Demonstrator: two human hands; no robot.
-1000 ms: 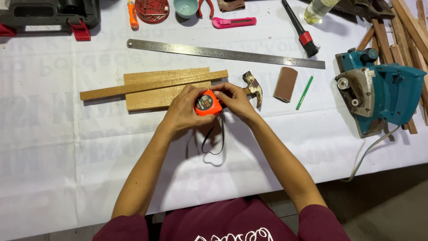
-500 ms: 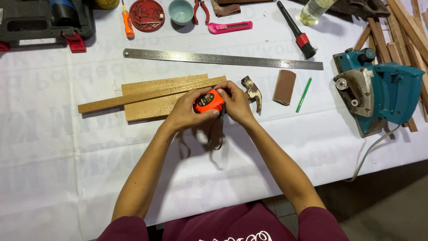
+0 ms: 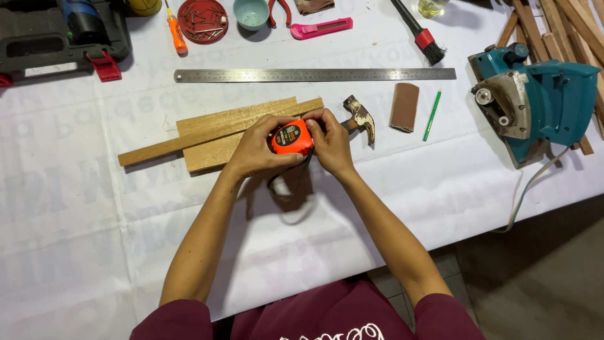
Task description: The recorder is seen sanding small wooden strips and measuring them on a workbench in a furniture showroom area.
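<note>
An orange tape measure (image 3: 292,137) is held between both hands just above the table. My left hand (image 3: 255,148) cups its left side and underside. My right hand (image 3: 331,141) grips its right side, fingers at the top edge. A dark wrist strap (image 3: 283,186) hangs from it. Right behind the hands lie a flat wooden board (image 3: 214,135) and a long thin wooden strip (image 3: 189,141) laid across it. A claw hammer head (image 3: 363,116) pokes out beside my right hand.
A long steel ruler (image 3: 314,75) lies beyond the wood. A sanding block (image 3: 404,106) and green pencil (image 3: 431,114) sit to the right, then a teal circular saw (image 3: 535,101). At the back: drill case (image 3: 56,38), orange screwdriver (image 3: 176,34), red nail dish (image 3: 202,20), bowl (image 3: 251,12), pink cutter (image 3: 321,27), brush (image 3: 418,31).
Both hands have stayed closed on the tape measure, which has shifted slightly up toward the board. My head has moved, so the whole table sits a little differently in view.
</note>
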